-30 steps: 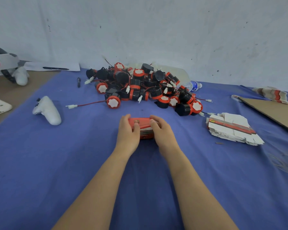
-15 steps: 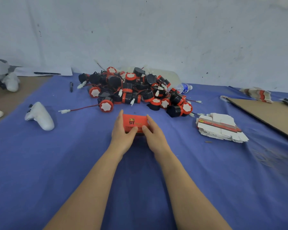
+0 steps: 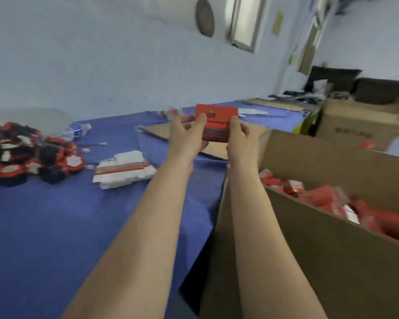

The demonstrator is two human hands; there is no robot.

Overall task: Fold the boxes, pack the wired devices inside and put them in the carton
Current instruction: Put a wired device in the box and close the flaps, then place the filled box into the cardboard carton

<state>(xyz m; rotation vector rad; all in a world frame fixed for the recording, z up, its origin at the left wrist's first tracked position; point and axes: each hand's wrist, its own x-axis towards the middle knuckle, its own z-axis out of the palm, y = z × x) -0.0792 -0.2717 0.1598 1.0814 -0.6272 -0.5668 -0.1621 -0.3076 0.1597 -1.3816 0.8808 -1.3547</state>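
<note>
A small red box [image 3: 217,122] is held up in the air between both hands, above the blue table's right part. My left hand [image 3: 187,132] grips its left side and my right hand [image 3: 240,137] grips its right side. Just right of my arms stands the open brown carton [image 3: 332,245], with several red boxes [image 3: 327,199] lying inside. A stack of flat unfolded boxes [image 3: 123,170] lies on the blue cloth left of my left forearm. The pile of black and red wired devices [image 3: 28,155] sits at the far left.
A flat sheet of cardboard [image 3: 161,131] lies on the blue tablecloth [image 3: 55,226] behind my hands. A plastic water bottle [image 3: 77,131] lies behind the device pile. More brown cartons [image 3: 355,123] stand at the back right. The wall is close behind the table.
Both hands lifted the red box off the table and carried it up and to the right. My view swung right, bringing the open carton into sight.
</note>
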